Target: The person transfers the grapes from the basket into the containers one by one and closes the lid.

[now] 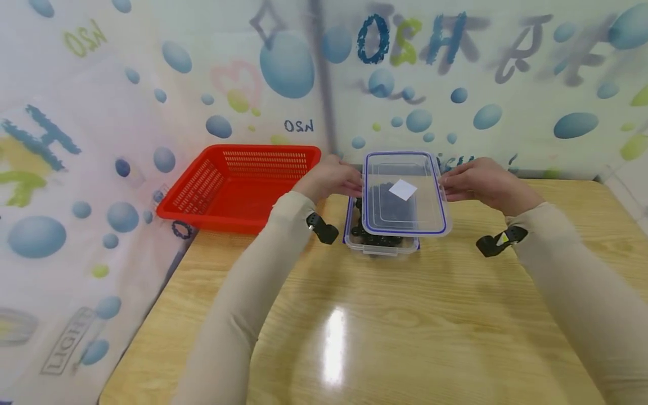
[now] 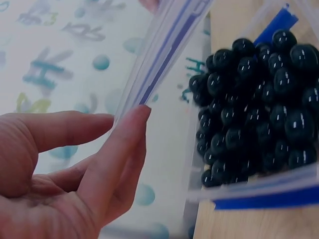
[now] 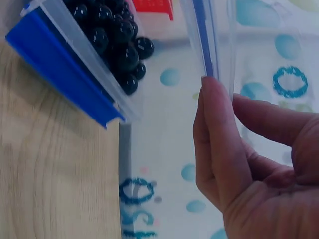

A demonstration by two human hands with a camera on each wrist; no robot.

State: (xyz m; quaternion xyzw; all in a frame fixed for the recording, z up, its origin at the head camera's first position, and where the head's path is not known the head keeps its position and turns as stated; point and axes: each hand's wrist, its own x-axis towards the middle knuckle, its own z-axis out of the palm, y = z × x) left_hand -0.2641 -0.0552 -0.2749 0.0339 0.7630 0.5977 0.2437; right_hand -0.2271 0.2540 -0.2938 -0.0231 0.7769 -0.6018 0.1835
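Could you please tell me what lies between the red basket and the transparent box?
In the head view, the left hand, pinching the clear lid, crosses between basket and box; a strip of wooden table also shows there.

Left hand (image 1: 331, 179) and right hand (image 1: 483, 184), both in a pinch

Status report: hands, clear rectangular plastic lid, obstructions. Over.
Left hand and right hand pinch opposite edges of the clear rectangular blue-rimmed plastic lid. Lid raised, off the clear rectangular plastic container of glossy black balls. Nothing visible between lid and container.
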